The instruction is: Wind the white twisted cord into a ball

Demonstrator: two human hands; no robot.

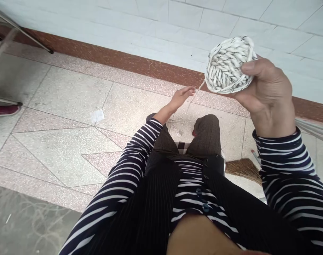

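My right hand [270, 88] is raised at the right, wrapped round a ball of white yarn flecked with black [227, 67]. The thumb presses on the near side of the ball, while the other fingers go behind and beneath it. From the ball's lower left edge a short yarn strand [202, 85] runs to the fingertips of my left hand [181, 98]. That hand is lower and farther left, above my knees, its fingers close together at the strand. Below the fingertips the thin strand fades against the pale floor.
A white tiled wall [150, 24] with a brown skirting band is in front. At the left are metal furniture legs [26, 32] and a red shoe [4, 110]. A scrap of white paper [98, 116] lies on the floor; a straw broom [242, 169] lies at my right.
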